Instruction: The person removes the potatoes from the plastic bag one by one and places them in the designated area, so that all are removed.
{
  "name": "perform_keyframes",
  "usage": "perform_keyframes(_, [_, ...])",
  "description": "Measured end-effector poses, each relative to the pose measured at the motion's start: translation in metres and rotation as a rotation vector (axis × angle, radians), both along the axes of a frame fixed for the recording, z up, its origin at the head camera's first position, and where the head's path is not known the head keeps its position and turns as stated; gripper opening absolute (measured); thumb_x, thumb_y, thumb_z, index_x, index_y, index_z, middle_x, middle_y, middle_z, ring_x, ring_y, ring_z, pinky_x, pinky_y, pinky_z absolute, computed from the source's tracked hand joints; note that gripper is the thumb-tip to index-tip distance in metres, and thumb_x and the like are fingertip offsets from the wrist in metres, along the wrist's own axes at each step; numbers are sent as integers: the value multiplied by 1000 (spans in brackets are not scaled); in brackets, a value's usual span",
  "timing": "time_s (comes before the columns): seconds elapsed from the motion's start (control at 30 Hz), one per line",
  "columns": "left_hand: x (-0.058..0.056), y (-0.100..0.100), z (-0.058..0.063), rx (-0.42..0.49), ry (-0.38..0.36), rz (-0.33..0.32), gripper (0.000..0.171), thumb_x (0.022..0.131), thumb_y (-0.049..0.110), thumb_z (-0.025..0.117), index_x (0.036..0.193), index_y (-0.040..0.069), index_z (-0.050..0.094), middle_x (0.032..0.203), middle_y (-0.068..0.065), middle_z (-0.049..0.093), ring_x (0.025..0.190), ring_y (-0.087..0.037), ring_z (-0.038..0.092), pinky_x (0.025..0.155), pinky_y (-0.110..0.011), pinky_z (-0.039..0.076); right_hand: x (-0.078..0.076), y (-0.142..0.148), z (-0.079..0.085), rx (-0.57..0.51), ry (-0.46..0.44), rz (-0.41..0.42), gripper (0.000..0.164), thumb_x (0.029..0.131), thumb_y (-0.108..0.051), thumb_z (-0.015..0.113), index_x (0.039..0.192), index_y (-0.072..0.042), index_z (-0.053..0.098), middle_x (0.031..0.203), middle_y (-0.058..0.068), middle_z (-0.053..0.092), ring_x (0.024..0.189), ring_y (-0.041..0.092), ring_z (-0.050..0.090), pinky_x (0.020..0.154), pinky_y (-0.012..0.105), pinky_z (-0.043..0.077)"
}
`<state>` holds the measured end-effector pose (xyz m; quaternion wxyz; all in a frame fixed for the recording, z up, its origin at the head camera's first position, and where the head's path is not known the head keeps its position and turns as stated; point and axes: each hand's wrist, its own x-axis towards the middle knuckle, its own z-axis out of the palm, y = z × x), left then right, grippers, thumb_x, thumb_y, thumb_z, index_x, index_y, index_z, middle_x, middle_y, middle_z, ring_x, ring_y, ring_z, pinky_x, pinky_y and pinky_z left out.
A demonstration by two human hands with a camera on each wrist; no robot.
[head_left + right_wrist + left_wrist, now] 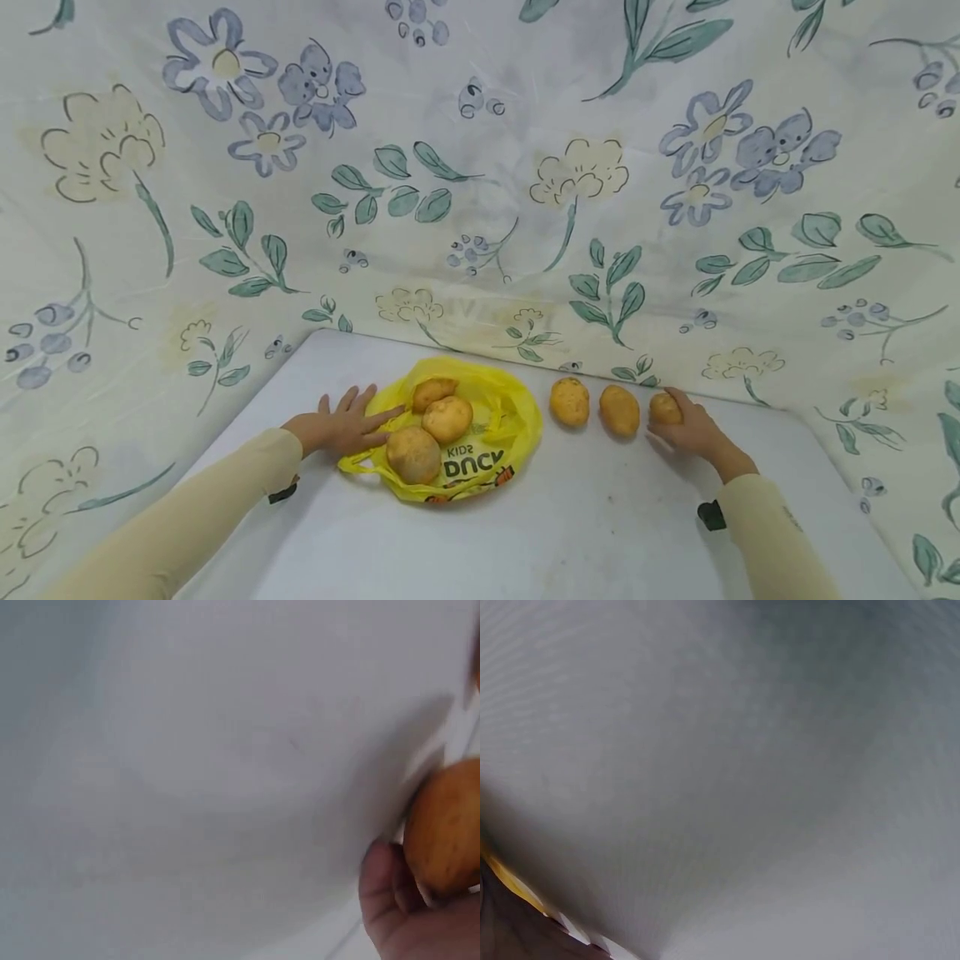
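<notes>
In the head view, my right hand (693, 433) holds a small potato (665, 408) at the right end of a row, its fingers curled round it. Just left of it lie an oval potato (619, 411) and a rounder potato (570, 402). My left hand (341, 427) has its fingers spread, with the tips on the left edge of a yellow plastic bag (517, 408). Three potatoes rest on the flattened bag: a large potato (413, 455), a middle potato (447, 418) and a smaller potato (433, 393). The right wrist view has a potato (446, 825) beside curled fingers (379, 881).
A white table (555, 533) carries everything, with a few small dark specks on its surface. Behind it and at both sides hangs a floral-patterned sheet (495, 233), close to the row of potatoes. The left wrist view shows mostly blurred tabletop (727, 787).
</notes>
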<state>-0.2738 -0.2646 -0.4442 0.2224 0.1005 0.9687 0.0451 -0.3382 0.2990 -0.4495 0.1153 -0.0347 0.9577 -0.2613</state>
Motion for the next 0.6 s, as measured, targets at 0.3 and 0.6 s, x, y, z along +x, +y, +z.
perform_keyframes(0.3, [-1, -1, -1, 4, 7, -2, 66, 98, 61, 43, 156, 33, 27, 163, -27, 4, 146, -57, 5, 107, -80, 1, -2, 15, -1, -198, -118, -49, 104, 86, -37, 72, 157, -4, 2, 149, 32, 29, 126, 47, 41, 104, 65, 37])
perform_keyframes(0.6, [0, 1, 2, 17, -5, 3, 65, 99, 60, 43, 156, 34, 27, 164, -26, 3, 146, -56, 4, 108, -80, -1, 1, 19, 4, -291, -196, -70, 98, 90, -41, 67, 157, -4, 5, 147, 30, 30, 129, 46, 35, 110, 67, 29])
